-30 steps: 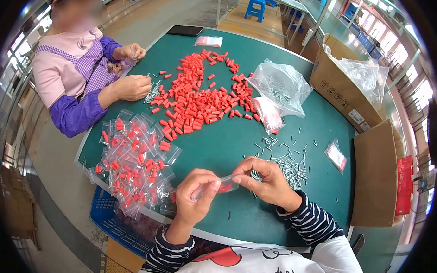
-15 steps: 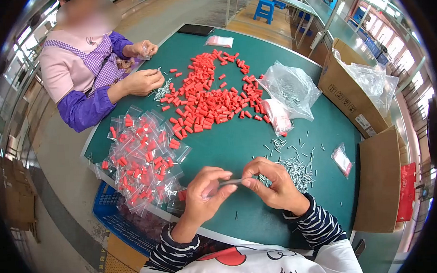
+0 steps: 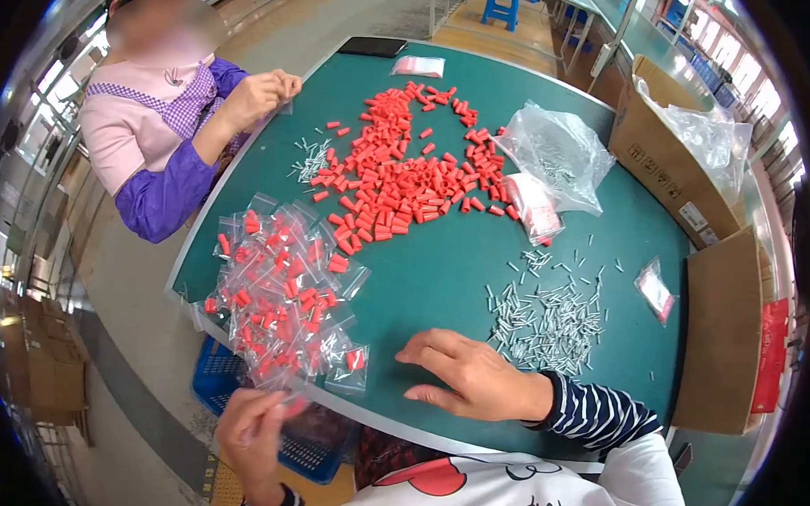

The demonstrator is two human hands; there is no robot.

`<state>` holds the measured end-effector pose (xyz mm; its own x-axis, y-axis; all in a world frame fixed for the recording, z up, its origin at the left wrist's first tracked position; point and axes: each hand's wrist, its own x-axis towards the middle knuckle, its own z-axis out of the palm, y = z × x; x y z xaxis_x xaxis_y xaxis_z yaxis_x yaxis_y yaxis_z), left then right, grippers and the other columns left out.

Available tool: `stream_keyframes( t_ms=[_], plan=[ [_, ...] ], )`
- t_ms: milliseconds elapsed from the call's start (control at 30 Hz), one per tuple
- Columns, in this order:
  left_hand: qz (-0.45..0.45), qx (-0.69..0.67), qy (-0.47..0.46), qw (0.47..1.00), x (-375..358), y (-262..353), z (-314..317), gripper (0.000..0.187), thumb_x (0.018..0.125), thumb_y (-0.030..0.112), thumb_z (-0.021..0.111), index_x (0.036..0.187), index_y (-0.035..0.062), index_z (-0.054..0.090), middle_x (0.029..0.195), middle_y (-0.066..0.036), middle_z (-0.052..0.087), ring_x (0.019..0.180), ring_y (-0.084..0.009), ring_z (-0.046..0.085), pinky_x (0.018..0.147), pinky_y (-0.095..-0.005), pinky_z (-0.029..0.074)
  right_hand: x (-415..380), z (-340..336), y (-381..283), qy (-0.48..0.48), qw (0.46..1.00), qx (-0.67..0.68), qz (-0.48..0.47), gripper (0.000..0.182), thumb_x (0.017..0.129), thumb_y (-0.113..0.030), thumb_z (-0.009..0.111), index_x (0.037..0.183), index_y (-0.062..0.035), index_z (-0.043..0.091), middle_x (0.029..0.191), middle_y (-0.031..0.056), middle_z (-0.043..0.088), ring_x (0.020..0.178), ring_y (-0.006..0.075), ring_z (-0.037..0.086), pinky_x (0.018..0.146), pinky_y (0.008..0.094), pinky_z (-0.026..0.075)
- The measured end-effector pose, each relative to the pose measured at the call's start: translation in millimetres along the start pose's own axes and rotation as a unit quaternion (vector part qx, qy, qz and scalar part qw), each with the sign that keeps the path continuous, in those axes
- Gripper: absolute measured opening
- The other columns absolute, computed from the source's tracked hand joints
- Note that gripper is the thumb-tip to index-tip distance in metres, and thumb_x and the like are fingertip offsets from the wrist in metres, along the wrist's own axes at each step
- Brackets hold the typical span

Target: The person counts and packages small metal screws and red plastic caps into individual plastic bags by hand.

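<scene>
My left hand (image 3: pixel 251 432) is at the table's near left edge, over the blue basket. Its thumb and fingers pinch a small clear zip bag (image 3: pixel 294 405) with something red in it, partly blurred. Just beyond lies a heap of similar small bags (image 3: pixel 277 298), each with red caps and metal pieces inside. My right hand (image 3: pixel 467 376) hovers low over the green table (image 3: pixel 415 293), fingers apart and nothing in them. Beside it, to the right, spreads a pile of small silvery screws or pins (image 3: pixel 550 328). A large pile of red caps (image 3: pixel 411 177) lies farther back.
Across the table a co-worker's hands (image 3: pixel 266 93) meet near a smaller metal pile (image 3: pixel 312 160). A large clear bag (image 3: pixel 558 158), packs of flat bags (image 3: pixel 535 208), and cardboard boxes (image 3: pixel 720 331) stand on the right. A blue basket (image 3: pixel 309 457) sits below the near left edge.
My hands have parted. My left hand has carried the small bag left and toward me; my right hand has let go and opened. The co-worker's hands have come together.
</scene>
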<state>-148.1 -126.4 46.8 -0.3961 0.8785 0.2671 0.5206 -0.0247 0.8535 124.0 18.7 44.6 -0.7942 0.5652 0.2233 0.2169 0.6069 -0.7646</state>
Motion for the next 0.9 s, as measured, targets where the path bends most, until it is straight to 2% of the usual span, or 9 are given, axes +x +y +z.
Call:
stream_keyframes(
  t_ms=[100,200,333,400,467,567,667,767,900],
  plan=[
    [-0.131,0.048,-0.005,0.990,-15.3,-26.0,-48.1,0.023,0.077,-0.004,0.074,0.100,-0.0015,0.072,0.087,-0.007,0.063,0.074,-0.0111,0.056,0.060,-0.0221,0.044,7.9,11.8,4.2,-0.037,0.999,-0.038,-0.011,0.053,0.083,-0.021,0.071,0.127,0.0020,0.051,0.121,0.0179,0.051,0.106,0.0358,0.057,0.088,0.0411,0.051],
    [-0.031,0.142,0.031,0.989,6.4,-37.2,-62.0,0.025,0.080,-0.003,0.073,0.104,-0.0016,0.071,0.092,-0.007,0.063,0.074,-0.0105,0.055,0.059,-0.0215,0.042,27.7,26.1,5.7,-0.035,0.995,-0.088,-0.042,0.061,0.081,-0.021,0.073,0.130,0.0043,0.048,0.126,0.0234,0.049,0.107,0.0376,0.056,0.089,0.0418,0.051],
    [0.103,0.157,-0.012,0.982,99.4,-35.8,-25.4,0.033,0.079,-0.001,0.074,0.112,0.0024,0.069,0.106,-0.008,0.061,0.079,-0.0122,0.058,0.059,-0.0227,0.045,64.7,52.2,10.3,-0.015,0.982,-0.187,-0.035,0.065,0.080,-0.023,0.072,0.131,0.0068,0.046,0.132,0.0296,0.047,0.108,0.0374,0.057,0.089,0.0412,0.051],
    [0.167,0.115,-0.054,0.978,144.0,-25.1,13.2,0.033,0.080,0.005,0.074,0.113,0.0055,0.069,0.109,-0.009,0.061,0.083,-0.0173,0.062,0.065,-0.0272,0.049,76.8,70.3,8.8,-0.038,0.979,-0.199,-0.036,0.066,0.081,-0.027,0.071,0.133,0.0054,0.045,0.133,0.0304,0.046,0.109,0.0396,0.056,0.090,0.0434,0.050],
    [0.253,0.198,-0.084,0.943,184.9,-25.8,42.6,0.034,0.083,0.015,0.073,0.115,0.0039,0.068,0.109,-0.010,0.061,0.093,-0.0220,0.063,0.075,-0.0324,0.051,82.4,83.7,4.0,-0.051,0.974,-0.217,-0.042,0.067,0.081,-0.028,0.071,0.133,0.0052,0.045,0.133,0.0304,0.046,0.110,0.0387,0.056,0.091,0.0434,0.050],
    [0.142,0.272,-0.150,0.940,218.3,-29.9,68.9,0.035,0.078,0.021,0.077,0.110,0.0074,0.071,0.107,-0.011,0.062,0.094,-0.0266,0.063,0.079,-0.0374,0.051,82.0,85.2,0.0,-0.064,0.971,-0.220,-0.074,0.069,0.079,-0.029,0.072,0.133,0.0053,0.046,0.135,0.0306,0.046,0.113,0.0373,0.056,0.092,0.0422,0.050],
    [0.139,0.257,-0.217,0.931,220.1,-62.5,58.7,0.033,0.074,0.023,0.079,0.104,0.0090,0.073,0.105,-0.009,0.062,0.094,-0.0262,0.063,0.080,-0.0366,0.051,77.7,63.7,-2.7,0.006,0.984,-0.177,-0.009,0.071,0.080,-0.031,0.072,0.135,0.0049,0.045,0.137,0.0326,0.043,0.115,0.0398,0.054,0.093,0.0427,0.049],
    [0.123,0.223,-0.244,0.936,199.7,-68.1,34.9,0.031,0.072,0.023,0.081,0.100,0.0118,0.074,0.101,-0.008,0.063,0.088,-0.0240,0.064,0.077,-0.0335,0.051,78.9,55.9,11.9,-0.008,0.983,-0.179,0.043,0.079,0.078,-0.037,0.075,0.135,0.0072,0.044,0.137,0.0349,0.040,0.114,0.0411,0.053,0.094,0.0434,0.049],
    [0.103,0.185,-0.324,0.922,188.6,-60.2,2.1,0.026,0.075,0.017,0.080,0.099,0.0094,0.074,0.098,-0.008,0.064,0.084,-0.0206,0.063,0.074,-0.0307,0.050,80.6,63.9,13.2,-0.018,0.986,-0.163,-0.004,0.081,0.077,-0.043,0.075,0.134,0.0057,0.045,0.135,0.0331,0.043,0.106,0.0411,0.056,0.089,0.0451,0.050]
  ],
)
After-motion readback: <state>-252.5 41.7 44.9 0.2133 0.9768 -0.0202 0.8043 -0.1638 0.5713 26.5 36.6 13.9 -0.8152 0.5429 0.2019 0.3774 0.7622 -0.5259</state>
